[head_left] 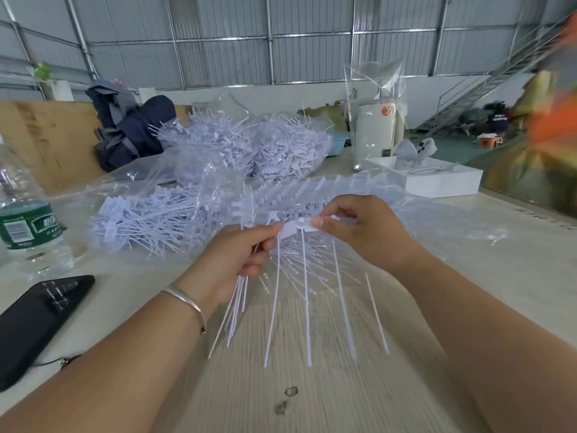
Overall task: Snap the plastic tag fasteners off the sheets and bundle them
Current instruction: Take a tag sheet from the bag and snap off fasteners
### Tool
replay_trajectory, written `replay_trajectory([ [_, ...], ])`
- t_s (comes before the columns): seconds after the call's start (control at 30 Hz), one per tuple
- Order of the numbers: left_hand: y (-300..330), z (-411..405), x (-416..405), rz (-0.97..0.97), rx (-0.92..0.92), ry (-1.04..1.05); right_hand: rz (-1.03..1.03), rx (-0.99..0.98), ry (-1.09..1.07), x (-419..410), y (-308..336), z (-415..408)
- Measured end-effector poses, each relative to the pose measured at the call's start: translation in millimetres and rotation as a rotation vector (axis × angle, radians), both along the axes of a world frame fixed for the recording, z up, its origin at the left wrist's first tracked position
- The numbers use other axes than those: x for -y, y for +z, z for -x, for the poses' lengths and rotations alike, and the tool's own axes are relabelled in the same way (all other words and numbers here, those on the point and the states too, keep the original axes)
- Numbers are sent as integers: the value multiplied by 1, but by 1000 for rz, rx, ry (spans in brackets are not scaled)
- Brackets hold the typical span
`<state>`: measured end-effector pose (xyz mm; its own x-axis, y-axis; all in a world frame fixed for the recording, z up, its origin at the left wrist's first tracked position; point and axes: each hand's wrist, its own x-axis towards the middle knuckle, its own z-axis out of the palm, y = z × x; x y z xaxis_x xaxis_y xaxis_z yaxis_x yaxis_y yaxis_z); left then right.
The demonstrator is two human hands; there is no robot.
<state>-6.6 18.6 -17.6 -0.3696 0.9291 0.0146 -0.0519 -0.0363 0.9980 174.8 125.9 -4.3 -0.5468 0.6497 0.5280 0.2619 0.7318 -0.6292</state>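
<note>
Left hand [246, 254]: centre of frame, fingers curled round a bunch of loose tag fasteners [237, 304]; thumb and forefinger also pinch the left end of the fastener sheet [295, 228]. Silver bangle [190, 303] on the wrist.
Right hand [359, 232]: just right of centre, grip closed, fingertips pinching the right end of the same sheet.
Fastener sheet: held between both hands above the bench [312, 385]; its long thin stems hang down towards the lower centre, splayed apart.
Loose fasteners: heap in a clear bag [146, 226] on the bench, left of centre.
Bagged stock: larger mound of fasteners in clear plastic [249, 148], upper centre.
Further sheets: a row on clear plastic [296, 189] just behind the hands.
Water bottle [28, 226]: left edge, upright, green label.
Phone [37, 320]: lower left, dark, lying flat.
White box [437, 179]: right of centre, far side of the bench.
Dark jacket [131, 132]: upper left, bundled.
</note>
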Motion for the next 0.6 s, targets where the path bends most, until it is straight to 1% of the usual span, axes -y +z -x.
replay_trajectory([
  [0.17, 2, 0, 2, -16, -11, -67, 215, -64, 126, 6, 0, 0],
  [0.27, 4, -2, 3, -39, 29, -153, 312, -76, 181, 9, 1, -2],
  [0.4, 2, -7, 4, -29, 116, -269, 375, -74, 277, 15, 3, -2],
  [0.53, -1, -15, 6, 26, 193, -391, 389, -22, 398, 21, 1, 3],
  [0.6, 0, -16, 7, 27, 214, -401, 401, -49, 417, 21, 2, 4],
])
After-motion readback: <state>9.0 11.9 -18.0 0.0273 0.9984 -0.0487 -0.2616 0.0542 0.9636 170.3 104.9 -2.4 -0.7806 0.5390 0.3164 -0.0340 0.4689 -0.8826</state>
